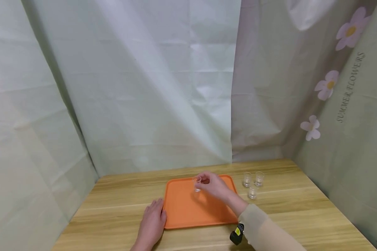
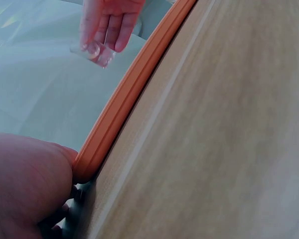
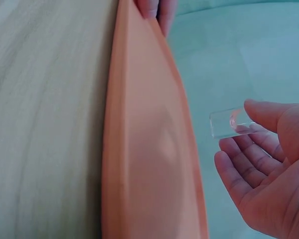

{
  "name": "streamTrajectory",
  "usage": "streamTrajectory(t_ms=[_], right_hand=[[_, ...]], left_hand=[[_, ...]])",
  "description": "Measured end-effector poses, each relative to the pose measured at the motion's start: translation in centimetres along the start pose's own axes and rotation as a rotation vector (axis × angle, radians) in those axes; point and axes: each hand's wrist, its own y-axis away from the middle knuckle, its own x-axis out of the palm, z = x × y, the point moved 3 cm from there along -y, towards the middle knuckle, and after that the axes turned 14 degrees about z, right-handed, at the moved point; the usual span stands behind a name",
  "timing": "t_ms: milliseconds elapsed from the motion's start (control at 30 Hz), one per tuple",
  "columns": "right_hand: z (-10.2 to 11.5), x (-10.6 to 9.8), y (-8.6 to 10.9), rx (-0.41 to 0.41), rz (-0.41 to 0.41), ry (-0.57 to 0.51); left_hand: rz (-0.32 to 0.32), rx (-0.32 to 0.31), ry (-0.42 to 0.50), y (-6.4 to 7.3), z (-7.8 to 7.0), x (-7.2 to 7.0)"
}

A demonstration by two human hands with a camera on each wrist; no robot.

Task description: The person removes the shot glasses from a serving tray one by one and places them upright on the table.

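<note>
My right hand (image 1: pixel 216 187) pinches a small clear shot glass (image 1: pixel 197 185) between thumb and fingers, above the upper part of an orange tray (image 1: pixel 188 213). In the right wrist view the glass (image 3: pixel 224 123) hangs off the tray's surface, with the other fingers loosely spread below it. At the tray's left edge lies my left hand (image 1: pixel 152 220), its fingers extended on the table and its thumb against the rim. The left wrist view has the thumb side of that hand (image 2: pixel 30 181) touching the tray's corner.
Three more clear shot glasses, a left one (image 1: pixel 246 179), a right one (image 1: pixel 259 178) and a nearer one (image 1: pixel 252 192), stand on the wooden table (image 1: pixel 122 198) right of the tray. A black device (image 1: pixel 237 234) sits by the right wrist. Pale curtains (image 1: pixel 144 87) enclose the table.
</note>
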Motion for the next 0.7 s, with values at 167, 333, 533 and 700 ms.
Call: streamTrajectory(t_ms=[167,333,533,700], right_hand=[[0.6,-0.6,0.8,-0.007,-0.004,-0.015],[1.1,-1.2,1.7,-0.027,0.001,-0.035],[1.4,-2.3,3.1,-0.021,-0.021,-0.019],[1.4,-3.5,4.7,0.011,-0.061,-0.003]], left_hand=[[-0.003,0.0,0.003,0.0,0.0,0.1],[0.01,-0.022,0.012,0.1,0.2,0.3],[-0.011,-0.004,0.005,0.1,0.2,0.2],[-0.003,-0.009,0.002,-0.1,0.2,0.2]])
